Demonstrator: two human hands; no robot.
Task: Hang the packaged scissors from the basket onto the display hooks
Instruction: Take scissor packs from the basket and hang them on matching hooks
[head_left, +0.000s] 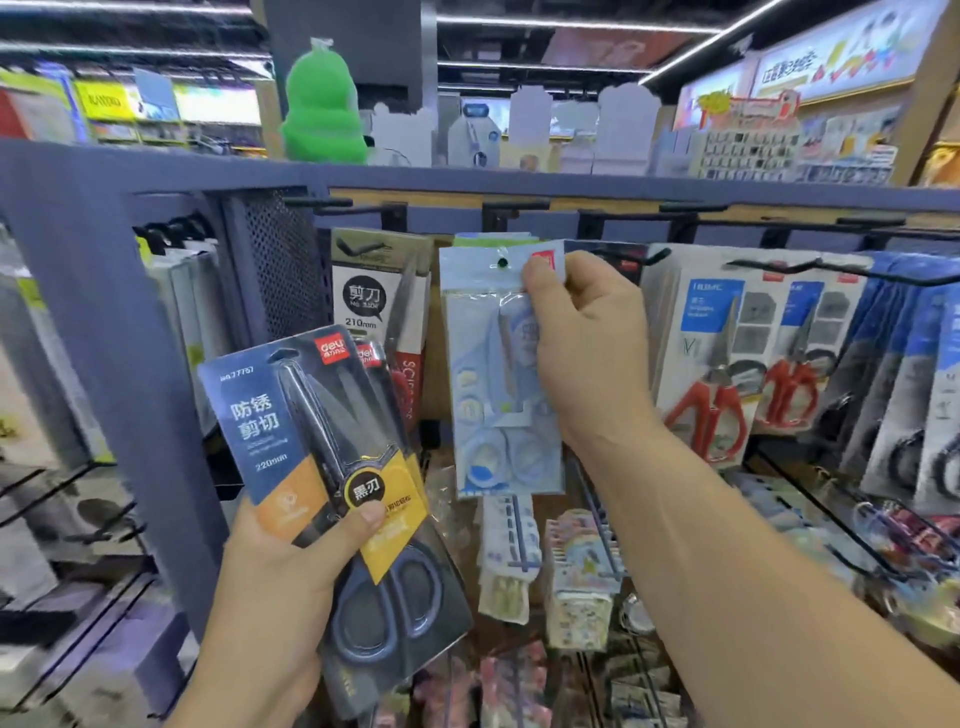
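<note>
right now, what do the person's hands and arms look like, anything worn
Both are bare: the left hand and right hand wear no gloves, rings or watch, and the forearms show no sleeves up to the frame edge. Thumbnails are short and unpainted.

Left hand (280, 587) low around dark pack (270, 415); right hand (587, 353) higher (arm outstretched), thumb-pinch on pale pack (480, 374).

Bright, even shop light comes from ceiling strip lamps (571, 23) and a glowing sign (841, 52); shadows are soft. The top rail (519, 182) bows (wide-angle lens). The left racks (78, 493) smear with blur, the pale blue pack (493, 374) glints faintly, and the dark scissors pack (291, 415) reads sharp.
</note>
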